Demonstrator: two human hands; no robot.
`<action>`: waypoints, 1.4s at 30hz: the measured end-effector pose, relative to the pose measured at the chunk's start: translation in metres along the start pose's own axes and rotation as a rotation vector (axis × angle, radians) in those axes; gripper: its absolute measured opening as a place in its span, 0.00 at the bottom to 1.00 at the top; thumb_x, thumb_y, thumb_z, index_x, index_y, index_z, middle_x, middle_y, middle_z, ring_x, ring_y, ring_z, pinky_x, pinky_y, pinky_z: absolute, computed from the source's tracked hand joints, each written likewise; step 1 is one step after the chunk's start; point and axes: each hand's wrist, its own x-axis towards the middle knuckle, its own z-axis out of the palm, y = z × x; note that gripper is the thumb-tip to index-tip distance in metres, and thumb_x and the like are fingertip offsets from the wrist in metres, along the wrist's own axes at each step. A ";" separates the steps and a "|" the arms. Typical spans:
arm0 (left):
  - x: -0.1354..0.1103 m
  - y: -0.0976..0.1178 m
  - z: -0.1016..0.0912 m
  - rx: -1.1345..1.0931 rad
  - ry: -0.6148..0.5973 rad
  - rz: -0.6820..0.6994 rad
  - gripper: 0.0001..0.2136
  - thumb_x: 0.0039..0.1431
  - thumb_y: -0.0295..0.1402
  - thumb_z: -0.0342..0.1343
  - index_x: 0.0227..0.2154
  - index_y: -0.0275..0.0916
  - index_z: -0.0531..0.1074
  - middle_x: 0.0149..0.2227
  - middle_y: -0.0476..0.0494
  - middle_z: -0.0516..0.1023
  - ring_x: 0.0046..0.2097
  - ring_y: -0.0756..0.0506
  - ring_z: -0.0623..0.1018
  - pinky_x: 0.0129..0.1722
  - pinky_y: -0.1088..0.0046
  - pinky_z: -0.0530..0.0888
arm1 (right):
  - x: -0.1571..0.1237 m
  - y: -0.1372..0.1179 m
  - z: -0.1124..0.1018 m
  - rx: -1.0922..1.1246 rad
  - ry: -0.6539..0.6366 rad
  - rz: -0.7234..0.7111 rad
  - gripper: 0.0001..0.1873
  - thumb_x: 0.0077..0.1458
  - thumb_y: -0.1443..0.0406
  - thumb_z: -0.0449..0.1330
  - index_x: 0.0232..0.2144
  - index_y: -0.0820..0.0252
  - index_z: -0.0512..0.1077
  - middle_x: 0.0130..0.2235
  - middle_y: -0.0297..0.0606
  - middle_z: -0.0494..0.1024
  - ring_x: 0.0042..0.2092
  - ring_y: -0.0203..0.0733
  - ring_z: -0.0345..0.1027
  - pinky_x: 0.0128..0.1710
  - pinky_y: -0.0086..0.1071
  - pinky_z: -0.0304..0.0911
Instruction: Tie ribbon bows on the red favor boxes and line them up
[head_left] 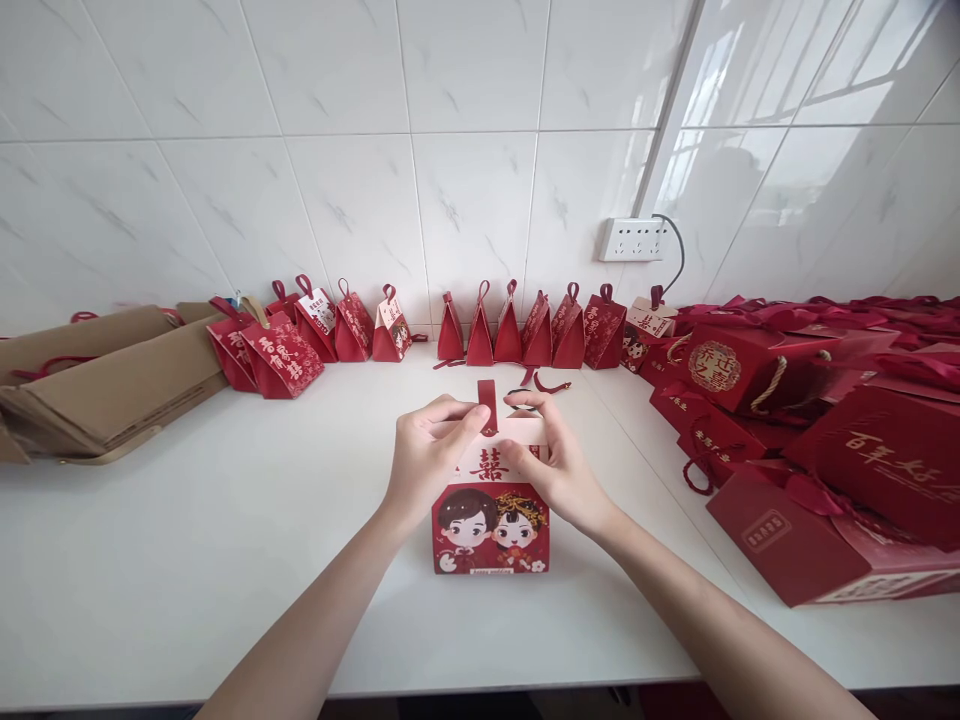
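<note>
A small red and pink gift box [489, 525] printed with a cartoon couple stands upright on the white counter [187, 570] in front of me. My left hand [427, 455] pinches the box's top left flap. My right hand [551, 460] grips the top right side. Between my thumbs a red tab handle [488, 405] sticks up from the top. Both hands are closed on the box.
A row of several folded red gift boxes [510, 335] lines the tiled wall. Flat brown paper bags [105, 385] lie at the left. Larger red bags and boxes [840, 440] pile up at the right. A wall socket [634, 240] with a cable sits above them.
</note>
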 end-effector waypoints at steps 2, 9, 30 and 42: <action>0.001 0.000 0.000 -0.036 -0.014 -0.023 0.13 0.54 0.40 0.55 0.19 0.38 0.71 0.21 0.51 0.66 0.23 0.53 0.64 0.22 0.77 0.62 | 0.000 0.000 0.000 0.026 0.004 0.016 0.17 0.53 0.63 0.55 0.44 0.52 0.56 0.35 0.31 0.66 0.24 0.31 0.63 0.21 0.27 0.63; 0.003 -0.006 -0.001 -0.104 -0.016 -0.145 0.11 0.52 0.41 0.55 0.24 0.38 0.72 0.18 0.52 0.65 0.20 0.53 0.63 0.18 0.77 0.58 | 0.002 0.002 0.000 0.059 0.022 0.069 0.19 0.53 0.61 0.56 0.46 0.52 0.54 0.25 0.26 0.67 0.21 0.32 0.62 0.19 0.26 0.61; 0.002 -0.016 0.006 -0.047 -0.138 -0.148 0.16 0.51 0.43 0.58 0.21 0.35 0.67 0.19 0.54 0.60 0.23 0.54 0.60 0.24 0.79 0.60 | 0.011 0.009 -0.006 -0.145 0.251 0.162 0.19 0.49 0.51 0.58 0.27 0.63 0.68 0.24 0.34 0.70 0.25 0.34 0.62 0.24 0.27 0.59; 0.001 -0.016 0.005 -0.175 -0.181 -0.183 0.12 0.50 0.40 0.57 0.22 0.36 0.67 0.21 0.53 0.63 0.25 0.53 0.63 0.24 0.79 0.61 | 0.012 0.007 -0.006 -0.161 0.213 0.153 0.17 0.49 0.55 0.56 0.20 0.61 0.61 0.20 0.28 0.59 0.23 0.30 0.52 0.23 0.26 0.52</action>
